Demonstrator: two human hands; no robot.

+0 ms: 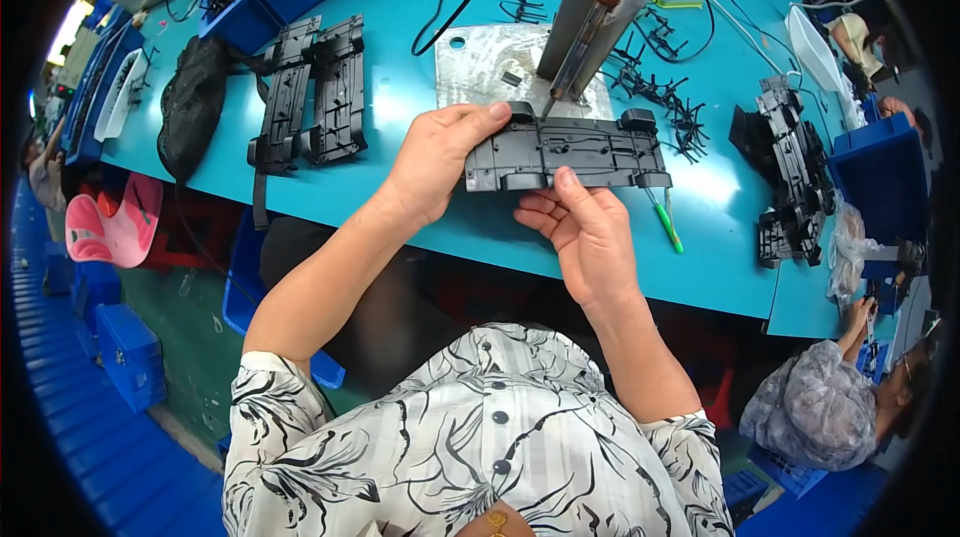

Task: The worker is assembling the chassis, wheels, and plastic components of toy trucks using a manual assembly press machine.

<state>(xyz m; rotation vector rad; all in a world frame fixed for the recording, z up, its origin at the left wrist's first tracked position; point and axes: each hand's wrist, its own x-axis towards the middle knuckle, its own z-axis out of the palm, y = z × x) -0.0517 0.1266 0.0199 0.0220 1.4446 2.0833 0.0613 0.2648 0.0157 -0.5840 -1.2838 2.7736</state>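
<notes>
Both hands hold a black molded plastic chassis-like part [590, 149], long and ribbed with raised arches at its corners. My left hand [440, 152] grips its left end, thumb on top near the far left arch. My right hand [585, 232] pinches the near edge, thumb on the face and fingers underneath. Just beyond the part, a vertical tool with a thin metal tip [560, 87] comes down beside a grey post [572, 12]. The tip ends at the part's far edge; whether it touches I cannot tell. Beneath lies a worn metal plate [470, 67].
Similar black parts [310, 92] lie left beside a black mesh bag [193, 97]; more are stacked right [790, 172]. Small black branched pieces [660, 97] lie beyond the tool. A green-handled tool [667, 225] lies near my right hand. A co-worker [820, 402] sits at the right.
</notes>
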